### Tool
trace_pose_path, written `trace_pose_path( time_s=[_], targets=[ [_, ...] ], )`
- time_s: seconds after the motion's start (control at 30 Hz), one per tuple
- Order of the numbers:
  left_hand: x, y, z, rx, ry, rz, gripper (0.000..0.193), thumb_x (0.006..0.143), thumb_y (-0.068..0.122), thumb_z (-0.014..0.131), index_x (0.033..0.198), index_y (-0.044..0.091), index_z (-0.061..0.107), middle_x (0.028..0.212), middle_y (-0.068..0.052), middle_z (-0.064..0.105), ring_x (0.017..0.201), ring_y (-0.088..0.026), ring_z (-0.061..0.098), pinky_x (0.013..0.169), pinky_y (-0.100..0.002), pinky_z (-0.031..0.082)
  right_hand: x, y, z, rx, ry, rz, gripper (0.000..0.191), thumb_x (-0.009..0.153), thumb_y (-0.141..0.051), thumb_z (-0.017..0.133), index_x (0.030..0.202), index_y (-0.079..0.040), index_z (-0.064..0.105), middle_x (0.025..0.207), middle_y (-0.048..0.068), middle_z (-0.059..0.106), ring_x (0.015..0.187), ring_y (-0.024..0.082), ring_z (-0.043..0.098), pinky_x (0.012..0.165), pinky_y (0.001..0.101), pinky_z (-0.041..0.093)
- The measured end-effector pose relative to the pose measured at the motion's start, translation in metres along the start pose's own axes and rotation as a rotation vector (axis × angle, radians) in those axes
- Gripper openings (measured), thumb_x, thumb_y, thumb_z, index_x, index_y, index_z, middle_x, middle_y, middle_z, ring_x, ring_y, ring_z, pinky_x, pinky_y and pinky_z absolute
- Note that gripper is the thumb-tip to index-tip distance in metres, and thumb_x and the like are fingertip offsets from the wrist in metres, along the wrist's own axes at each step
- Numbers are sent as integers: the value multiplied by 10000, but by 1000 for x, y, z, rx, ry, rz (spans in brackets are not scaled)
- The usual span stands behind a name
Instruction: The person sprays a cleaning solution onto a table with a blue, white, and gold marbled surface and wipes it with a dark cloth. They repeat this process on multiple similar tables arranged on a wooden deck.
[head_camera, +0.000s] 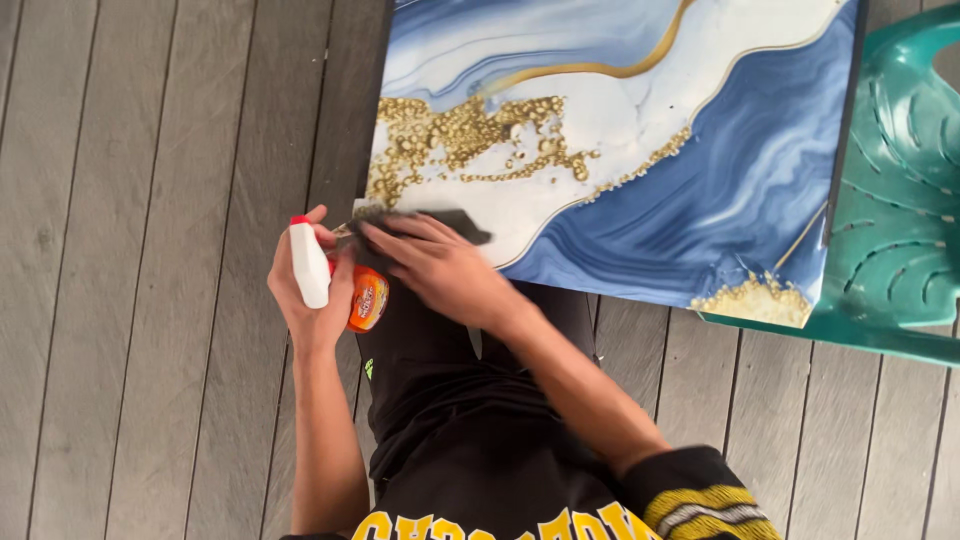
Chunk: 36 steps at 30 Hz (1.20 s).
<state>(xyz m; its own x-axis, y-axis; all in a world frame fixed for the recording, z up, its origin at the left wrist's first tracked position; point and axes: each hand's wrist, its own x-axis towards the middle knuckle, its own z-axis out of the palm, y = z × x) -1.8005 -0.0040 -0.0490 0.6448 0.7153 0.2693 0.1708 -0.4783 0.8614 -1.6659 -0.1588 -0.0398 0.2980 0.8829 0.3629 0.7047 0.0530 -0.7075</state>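
The left hand (312, 290) has its grip wrapped round a spray bottle (335, 280), white at the head with a small red tip and orange lower down; the fingers cover most of the body, so only the white head and part of the orange label show. The bottle is held just off the near left corner of the painting (640, 130), over the floor (130, 300) and beside the person's knee. The right hand (440, 268) lies flat with its fingers spread and pressed down on a dark cloth (450, 222) at that same near left corner; the hand hides most of the cloth, and only a dark strip pokes out past the fingertips along the near edge. The painting is a large canvas of blue and white swirls with gold lines and clumps of gold speckle; its far edge is cut off by the top of the frame. Its right side rests on a green plastic chair (900, 200), of which only part is in view at the right edge. The floor is grey wooden planks. The person's black shorts (450, 420) and a black sleeve (690, 495) with yellow stripes fill the bottom of the view, and the lower arms are slightly blurred.
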Motion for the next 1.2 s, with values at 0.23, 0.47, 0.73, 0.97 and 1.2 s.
trace_pose_path(
  time_s=[0.23,0.47,0.73,0.97,1.2],
  targets=[
    [12,-1,10,88,-63,173,252,910,-12,782,1127,0,654,1257,-152,692,924,-199,700,688,-308,586,-119,32,-129,-360,252,334,358,865,21,770,1212,-60,741,1292,94,728,1258,264,677,1090,388,557],
    [17,-13,24,60,-44,21,228,923,6,783,1100,9,640,1311,-128,672,854,-147,715,724,-296,605,-92,83,-134,-740,546,657,487,1005,8,654,1469,101,540,1547,332,448,1433,467,425,1221,488,357],
    [13,-2,20,84,-52,167,348,873,-92,741,1188,29,655,1109,-77,705,1023,-210,668,840,-326,590,5,34,31,-229,100,49,488,905,59,560,1389,1,589,1478,144,574,1480,347,471,1264,477,404],
    [20,2,20,106,-82,143,356,865,-88,765,1188,22,666,992,-40,707,1013,-197,635,780,-311,589,-102,67,-120,-532,200,378,476,908,136,551,1334,-43,666,1370,145,675,1281,338,644,1063,400,547],
    [22,-11,20,144,-45,220,327,844,-91,761,1123,27,637,1074,-75,725,1083,-237,649,824,-352,578,-118,91,-127,-832,452,578,484,919,135,538,1384,42,641,1403,225,646,1340,372,606,1192,461,460]
  ],
)
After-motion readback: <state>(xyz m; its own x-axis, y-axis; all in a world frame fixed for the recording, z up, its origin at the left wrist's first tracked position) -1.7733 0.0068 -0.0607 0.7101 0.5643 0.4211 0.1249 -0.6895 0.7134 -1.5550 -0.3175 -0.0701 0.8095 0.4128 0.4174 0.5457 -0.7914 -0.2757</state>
